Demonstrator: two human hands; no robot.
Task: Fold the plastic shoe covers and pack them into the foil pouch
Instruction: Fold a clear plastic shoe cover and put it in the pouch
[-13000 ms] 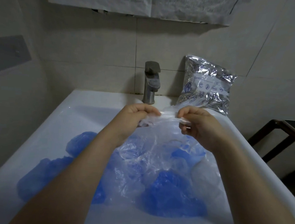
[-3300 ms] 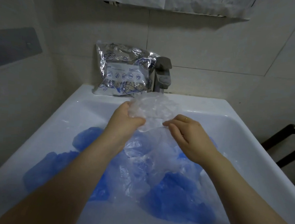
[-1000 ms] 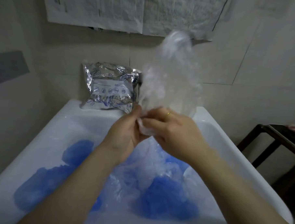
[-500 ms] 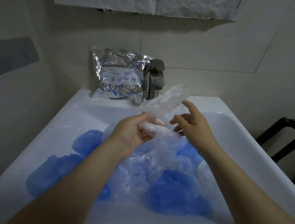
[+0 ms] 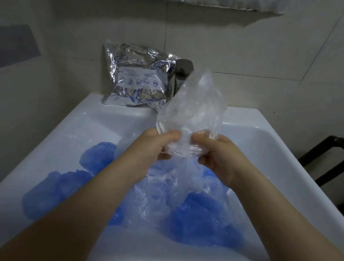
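Two bare forearms reach in from the near edge, and between them, below the grip, we see a heap of blue shoe covers (image 5: pixel 200 218) lying in the white sink (image 5: pixel 269 138), with more blue ones (image 5: pixel 99 156) off to the left of the grip and crumpled clear plastic (image 5: pixel 164 191) spread over the middle of the heap. Just beyond that we come to the grip itself: our left hand (image 5: pixel 148 149) and right hand (image 5: pixel 219 154) are held close together above the heap, each with fingers and thumb curled round the bunched lower end of a clear shoe cover (image 5: pixel 193 109). We pinch that cover from both sides, the hands nearly touching across it. Above the grip the cover stands up loose and puffed, its top rising in front of the dark tap (image 5: pixel 182 66). Behind the grip and a little to its left, the foil pouch (image 5: pixel 136 75) stands on the sink's back ledge, leaning against the tiled wall (image 5: pixel 249 45), crinkled, with a pale label and small printed icons on its face. Far to the right of the grip a dark frame (image 5: pixel 327 157) shows beside the sink.
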